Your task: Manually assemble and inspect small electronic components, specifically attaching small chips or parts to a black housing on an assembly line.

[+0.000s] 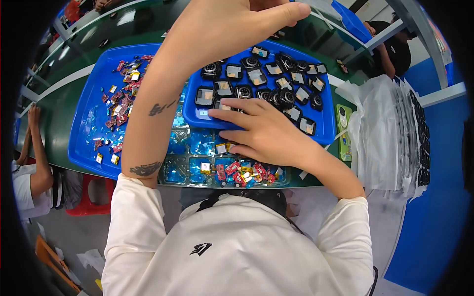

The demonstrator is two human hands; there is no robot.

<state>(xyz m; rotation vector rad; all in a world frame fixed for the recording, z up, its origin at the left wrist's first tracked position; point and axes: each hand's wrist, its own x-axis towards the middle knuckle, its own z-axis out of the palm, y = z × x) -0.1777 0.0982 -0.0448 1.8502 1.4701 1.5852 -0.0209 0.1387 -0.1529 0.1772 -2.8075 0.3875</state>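
My left hand (232, 24) is raised high over the bench, close to the camera. Its thumb is stretched out to the right, nothing shows in its grip, and the top edge cuts off part of the fingers. My right hand (269, 130) reaches across the near rim of a blue tray (190, 111), fingers spread and apart. That tray holds many black watch cases (256, 76), some face down with pale patches. Under the right hand lies a clear compartment tray (173, 170) with blue film, holding red circuit boards with small batteries (244, 172).
Left of my arm stands a second blue tray (81, 133) with scattered red boards and silver batteries. On the right are a green phone-like object (343, 130) and a stack of wrapped translucent sheets (377, 138). Other people sit around the green bench; a red stool (91, 197) is at left.
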